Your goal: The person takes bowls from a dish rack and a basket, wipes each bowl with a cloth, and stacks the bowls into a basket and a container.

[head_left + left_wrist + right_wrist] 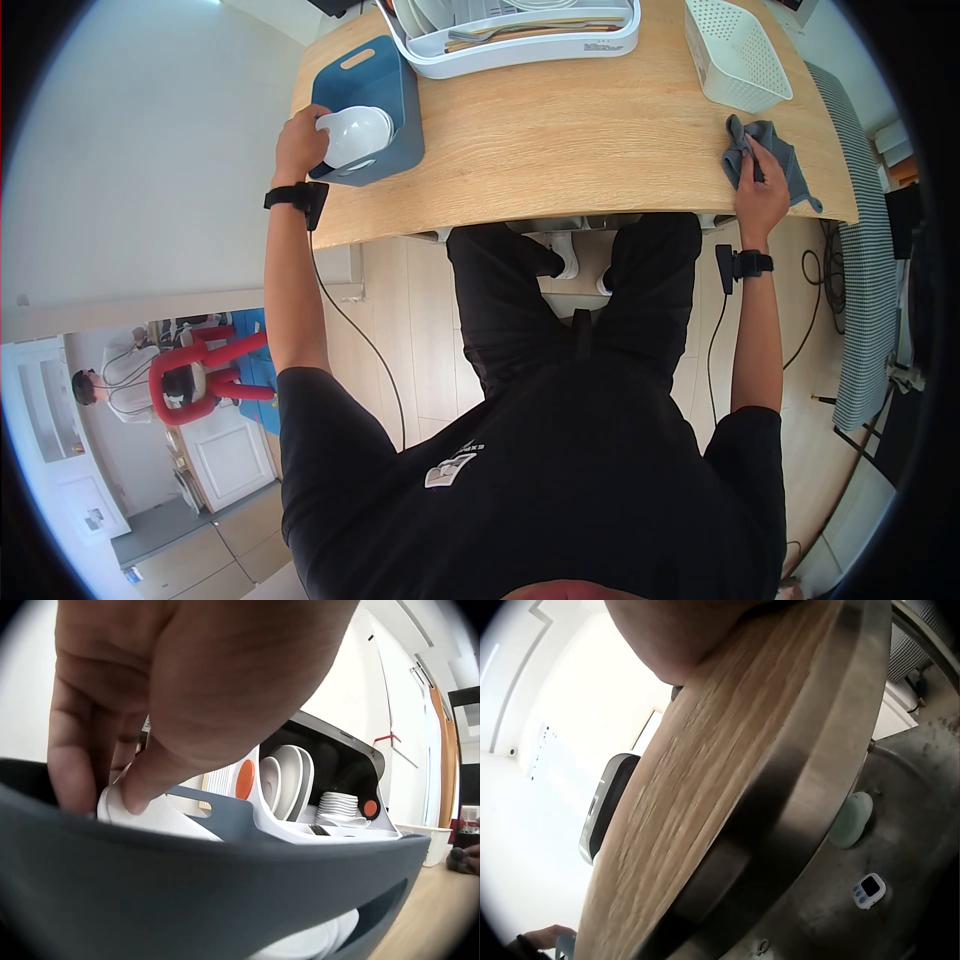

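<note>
At the table's left side stands a blue-grey basket (405, 130) with white bowls (358, 136) inside. My left hand (302, 145) reaches over its rim and pinches the edge of a white bowl; in the left wrist view the thumb and fingers (135, 802) hold the white rim (161, 817) just above the basket wall (187, 892). At the right, my right hand (763, 195) pinches a dark grey cloth (790, 170) lying on the table. In the right wrist view only part of the right hand (682, 634) shows, the cloth mostly hidden.
A white dish rack (530, 50) with plates, bowls and cutlery stands at the back centre. A white perforated basket (735, 60) is at the back right, just beyond the cloth. The wooden table's (540, 150) front edge curves near my legs. Another person is far left.
</note>
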Demonstrator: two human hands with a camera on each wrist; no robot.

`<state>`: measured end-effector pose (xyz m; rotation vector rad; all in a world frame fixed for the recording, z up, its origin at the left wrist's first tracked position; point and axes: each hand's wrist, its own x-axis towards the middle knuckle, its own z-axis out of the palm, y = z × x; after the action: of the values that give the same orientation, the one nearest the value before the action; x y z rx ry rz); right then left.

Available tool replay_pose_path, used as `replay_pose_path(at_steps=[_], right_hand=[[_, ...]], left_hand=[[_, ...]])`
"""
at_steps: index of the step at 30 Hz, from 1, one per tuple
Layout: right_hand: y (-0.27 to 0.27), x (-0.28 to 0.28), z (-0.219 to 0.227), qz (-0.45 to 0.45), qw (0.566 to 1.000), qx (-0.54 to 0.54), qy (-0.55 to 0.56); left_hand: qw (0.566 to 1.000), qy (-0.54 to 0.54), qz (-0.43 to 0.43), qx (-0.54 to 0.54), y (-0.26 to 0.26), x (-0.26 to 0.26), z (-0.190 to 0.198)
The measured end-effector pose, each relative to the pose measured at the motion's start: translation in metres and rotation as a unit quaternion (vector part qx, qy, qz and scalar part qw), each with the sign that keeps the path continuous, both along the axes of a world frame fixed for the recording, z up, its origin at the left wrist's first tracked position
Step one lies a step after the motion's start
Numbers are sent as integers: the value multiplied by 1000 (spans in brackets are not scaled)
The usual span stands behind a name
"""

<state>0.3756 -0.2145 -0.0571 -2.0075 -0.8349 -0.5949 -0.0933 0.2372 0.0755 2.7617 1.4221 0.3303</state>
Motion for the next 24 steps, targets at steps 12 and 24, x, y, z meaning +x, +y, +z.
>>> replay_pose_path(at_steps=[12,24], right_hand=[[2,6,-4,15,998,18,-53],[-5,-1,23,10,980,-181,-82]], left_hand=[[996,64,-64,6,12,11,-22],[980,-187,-73,-3,-40,28,20]])
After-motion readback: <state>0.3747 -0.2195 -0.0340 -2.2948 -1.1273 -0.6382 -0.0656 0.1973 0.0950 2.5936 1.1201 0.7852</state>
